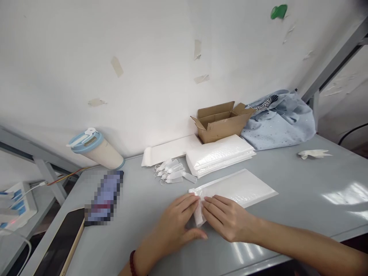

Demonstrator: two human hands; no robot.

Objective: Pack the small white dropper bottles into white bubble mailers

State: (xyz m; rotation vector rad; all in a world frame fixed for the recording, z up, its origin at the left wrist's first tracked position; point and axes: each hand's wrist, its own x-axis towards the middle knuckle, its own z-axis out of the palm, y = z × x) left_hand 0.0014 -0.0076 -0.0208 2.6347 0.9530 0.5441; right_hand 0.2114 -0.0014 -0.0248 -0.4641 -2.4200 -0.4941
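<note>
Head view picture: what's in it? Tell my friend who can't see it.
A left hand and a right hand pinch the folded end of a white padded envelope on a grey table. Behind it lie a stack of more envelopes, small clear plastic pieces, and an open cardboard box.

The near end of the white padded mailer (235, 189) is hidden beneath the left hand (175, 222) and right hand (227, 218), so its fold cannot be inspected. The pixelated object (105, 197) at left of centre is blurred beyond identification, and the small clear items (169, 172) are too small to tell apart. The dark slab (61, 245) is cut off by the lower edge, the power strip (17, 205) by the left edge, and the right forearm (310, 245) by the lower right corner.
</note>
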